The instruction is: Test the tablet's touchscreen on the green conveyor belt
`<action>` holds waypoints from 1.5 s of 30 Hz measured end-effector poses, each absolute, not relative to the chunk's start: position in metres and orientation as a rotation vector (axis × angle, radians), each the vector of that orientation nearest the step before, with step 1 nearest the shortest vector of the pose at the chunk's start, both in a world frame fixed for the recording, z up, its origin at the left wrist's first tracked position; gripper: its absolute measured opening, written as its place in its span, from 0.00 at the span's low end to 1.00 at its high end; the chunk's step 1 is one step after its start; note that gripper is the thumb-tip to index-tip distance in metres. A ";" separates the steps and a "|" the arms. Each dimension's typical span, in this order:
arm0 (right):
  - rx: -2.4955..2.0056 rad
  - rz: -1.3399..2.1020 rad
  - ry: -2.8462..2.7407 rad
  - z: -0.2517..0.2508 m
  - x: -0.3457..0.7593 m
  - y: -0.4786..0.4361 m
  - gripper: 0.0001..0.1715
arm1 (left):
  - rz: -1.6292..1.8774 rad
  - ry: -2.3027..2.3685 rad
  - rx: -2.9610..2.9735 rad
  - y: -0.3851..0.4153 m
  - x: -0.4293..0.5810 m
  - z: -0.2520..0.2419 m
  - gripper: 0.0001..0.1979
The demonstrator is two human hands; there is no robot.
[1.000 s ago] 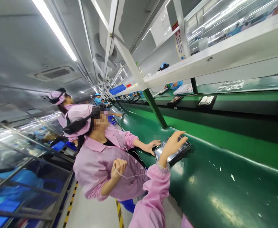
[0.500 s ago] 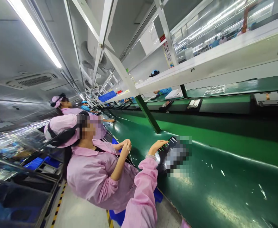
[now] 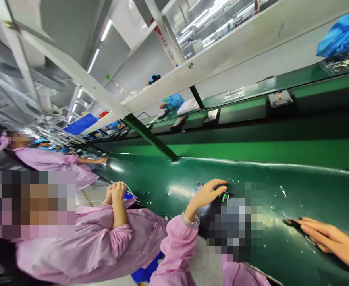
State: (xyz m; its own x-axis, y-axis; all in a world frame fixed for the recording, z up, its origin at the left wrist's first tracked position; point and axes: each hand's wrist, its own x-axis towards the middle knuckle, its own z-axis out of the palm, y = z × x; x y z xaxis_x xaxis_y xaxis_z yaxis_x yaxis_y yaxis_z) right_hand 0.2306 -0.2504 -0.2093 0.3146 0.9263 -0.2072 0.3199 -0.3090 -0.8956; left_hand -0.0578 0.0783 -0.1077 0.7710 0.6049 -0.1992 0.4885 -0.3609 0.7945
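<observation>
Pink-sleeved left hand [image 3: 207, 195] | arched over device [image 3: 210, 213] | right hand [image 3: 329, 236] pinching black object [image 3: 292, 223]

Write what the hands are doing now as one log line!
Left hand: open over dark device, contact unclear | Right hand: holding slim black object | Bench: green, shiny
</observation>
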 end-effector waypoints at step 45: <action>-1.709 0.850 -1.262 -0.167 0.214 -0.213 0.47 | 0.586 0.752 1.161 0.041 -0.092 -0.154 0.43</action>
State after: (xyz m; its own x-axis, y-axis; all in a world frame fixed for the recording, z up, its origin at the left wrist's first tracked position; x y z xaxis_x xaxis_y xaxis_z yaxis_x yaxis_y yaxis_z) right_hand 0.2144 -0.2128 -0.1672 0.2674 0.9626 -0.0447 0.4026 -0.1538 -0.9023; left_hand -0.0920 0.0409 -0.1542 0.6251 0.7494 -0.2184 -0.0289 0.3018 0.9529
